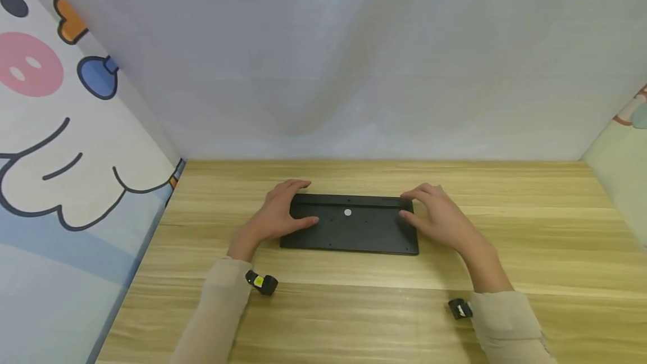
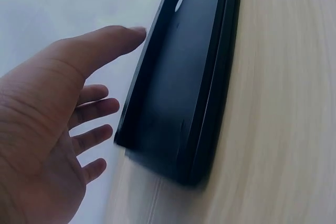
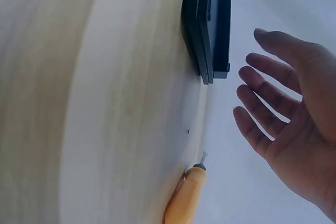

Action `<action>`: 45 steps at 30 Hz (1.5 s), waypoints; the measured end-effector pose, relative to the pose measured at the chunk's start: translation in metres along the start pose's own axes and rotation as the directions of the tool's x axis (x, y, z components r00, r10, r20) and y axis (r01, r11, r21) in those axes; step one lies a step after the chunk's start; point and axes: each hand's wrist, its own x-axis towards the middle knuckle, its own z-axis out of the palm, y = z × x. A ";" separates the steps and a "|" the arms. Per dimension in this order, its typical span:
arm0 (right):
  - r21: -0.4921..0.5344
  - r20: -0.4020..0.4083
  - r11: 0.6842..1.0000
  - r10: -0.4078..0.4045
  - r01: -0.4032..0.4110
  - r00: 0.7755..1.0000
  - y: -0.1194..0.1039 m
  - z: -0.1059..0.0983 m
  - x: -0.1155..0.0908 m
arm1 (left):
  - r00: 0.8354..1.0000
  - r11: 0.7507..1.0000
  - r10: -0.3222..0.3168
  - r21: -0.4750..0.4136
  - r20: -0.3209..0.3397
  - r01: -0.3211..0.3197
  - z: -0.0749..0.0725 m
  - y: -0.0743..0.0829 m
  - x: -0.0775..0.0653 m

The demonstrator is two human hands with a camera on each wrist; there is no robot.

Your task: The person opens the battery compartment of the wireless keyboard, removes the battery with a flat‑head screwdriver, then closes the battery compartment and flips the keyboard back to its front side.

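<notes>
A flat black keyboard (image 1: 354, 235) lies underside up on the table, with a raised strip along its far edge and a white round sticker (image 1: 347, 212). At its left end is my left hand (image 1: 273, 213), thumb and fingers spread around the corner in the head view. The left wrist view has that hand (image 2: 44, 124) beside the keyboard (image 2: 173, 77), fingers loosely bent and gripping nothing. My right hand (image 1: 441, 217) is at the opposite end. In the right wrist view its fingers are extended, with a gap between them and the keyboard (image 3: 220, 30).
A screwdriver (image 3: 184, 198) with an orange handle lies on the table past the keyboard's right end. A tiny dark piece (image 3: 188, 131) sits near its tip. Behind the wooden table (image 1: 354, 319) hangs a pale curtain (image 1: 323, 72); a cartoon-printed panel (image 1: 60, 128) borders the left.
</notes>
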 end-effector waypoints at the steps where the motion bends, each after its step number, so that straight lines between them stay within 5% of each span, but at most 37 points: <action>1: 0.002 -0.004 1.000 -0.005 0.005 1.000 -0.001 0.000 0.001 | 1.000 1.000 0.006 0.001 0.000 -0.006 0.002 0.002 0.002; 12: -0.037 -0.052 0.998 -0.058 0.057 0.997 -0.010 0.009 0.009 | 0.997 0.997 0.076 0.029 0.012 -0.076 0.020 0.027 0.018; 20: -0.058 -0.047 0.998 -0.017 0.014 0.999 -0.016 0.014 0.015 | 0.995 0.993 0.097 0.073 0.016 -0.097 0.034 0.041 0.021; 45: -0.105 -0.032 0.993 0.045 -0.048 0.998 -0.021 0.019 0.021 | 0.995 0.985 0.090 0.149 -0.036 -0.084 0.059 0.054 0.029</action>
